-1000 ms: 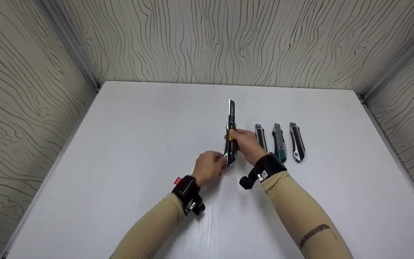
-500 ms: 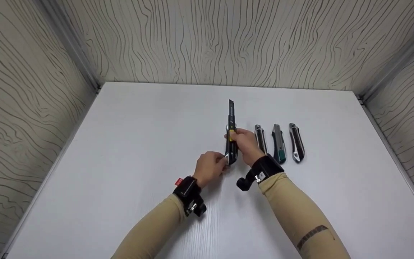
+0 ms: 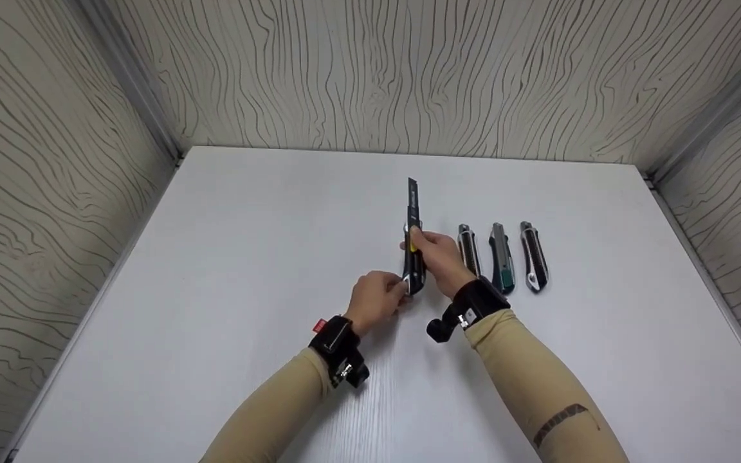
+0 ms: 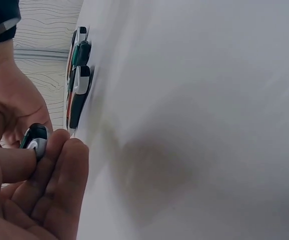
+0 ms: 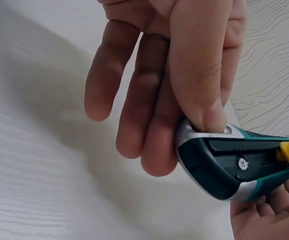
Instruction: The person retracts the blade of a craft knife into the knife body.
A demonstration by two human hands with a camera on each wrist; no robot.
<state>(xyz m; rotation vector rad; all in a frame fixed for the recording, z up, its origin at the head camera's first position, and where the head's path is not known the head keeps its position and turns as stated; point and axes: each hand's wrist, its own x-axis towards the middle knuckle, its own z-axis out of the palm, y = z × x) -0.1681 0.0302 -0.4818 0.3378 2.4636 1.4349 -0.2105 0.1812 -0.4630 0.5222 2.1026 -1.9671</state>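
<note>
A dark utility knife [image 3: 414, 273] with a yellow slider [image 5: 286, 151] is held above the table, its long dark blade [image 3: 413, 193] pointing to the far side. My left hand [image 3: 375, 299] pinches the silver rear end of the handle between thumb and fingers. Around the middle of the handle, my right hand [image 3: 444, 257] grips with its thumb on the slider. The right wrist view shows the screw and toothed track of the handle [image 5: 217, 167] close up. In the left wrist view, only the rear end of the knife [image 4: 36, 139] shows past the left thumb.
Right of my right hand lie three more utility knives in a row: one dark and silver [image 3: 467, 247], one with a green slider [image 3: 501, 260], one dark and silver [image 3: 534, 257]. The white table [image 3: 248, 225] meets wood-grain panels [image 3: 370, 77] at the back and sides.
My right thumb has shifted slightly on the yellow slider, baring more of it and then covering its upper part again. The knife and my left hand stay almost still.
</note>
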